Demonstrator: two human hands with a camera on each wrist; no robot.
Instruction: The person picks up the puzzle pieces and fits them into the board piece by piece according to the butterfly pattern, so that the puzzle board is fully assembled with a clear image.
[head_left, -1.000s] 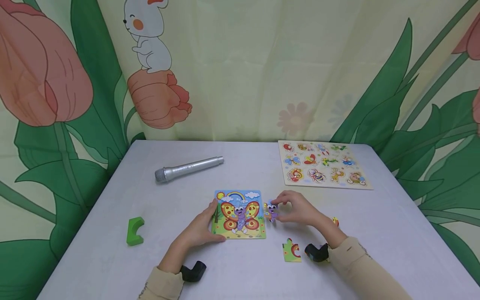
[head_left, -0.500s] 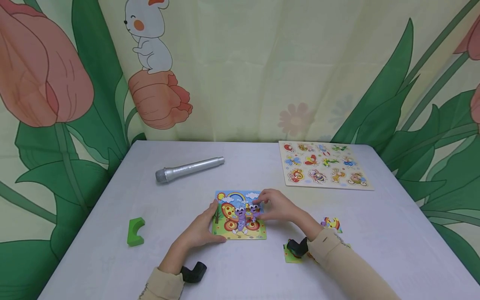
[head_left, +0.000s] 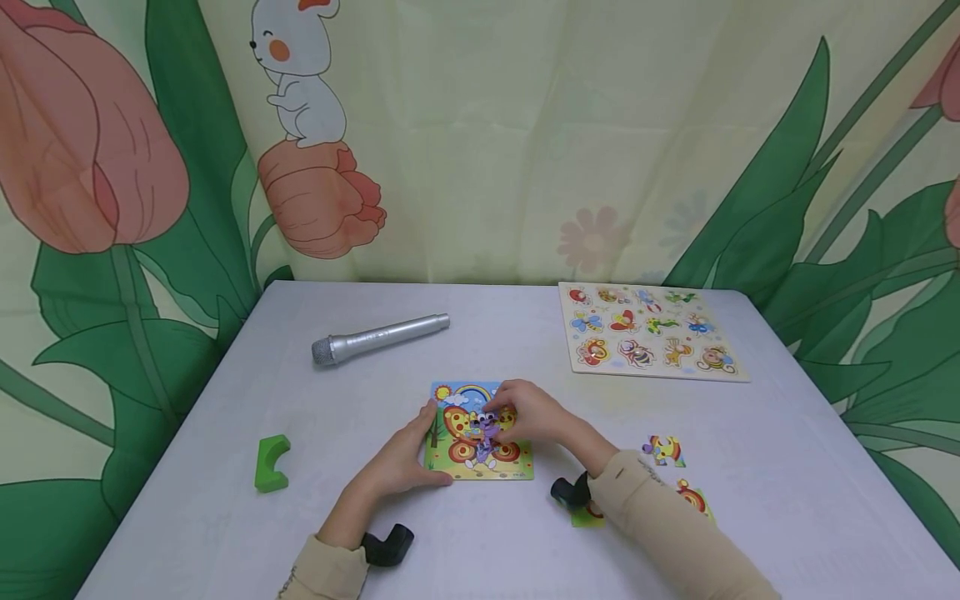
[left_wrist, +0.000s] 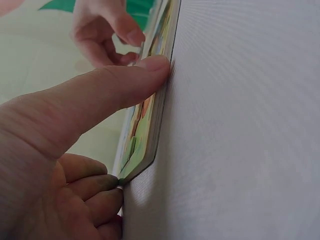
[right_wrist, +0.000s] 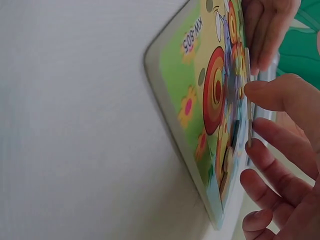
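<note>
A square butterfly puzzle board [head_left: 517, 472] lies flat on the table in front of me. My left hand [head_left: 408, 454] holds it at its left side, the thumb on the near edge and the fingers along the left edge. Over the middle of the picture, my right hand [head_left: 534, 415] pinches a small puzzle piece [head_left: 487, 427] with a purple butterfly body on it. From the right wrist view, the piece [right_wrist: 249, 110] appears as a thin slab between thumb and fingers, just above the board's face. I cannot tell whether it touches the board.
Loose puzzle pieces [head_left: 663, 451] lie to the right, one partly hidden under the right wrist camera [head_left: 572, 492]. A silver microphone [head_left: 381, 339] rests at the back left, an insect peg board [head_left: 656, 333] at the back right. A green arched block [head_left: 270, 463] stands at the left.
My right hand has carried the purple piece leftward from beside the board to over its middle. The left hand stays on the board. More loose pieces at the right show from behind my right arm.
</note>
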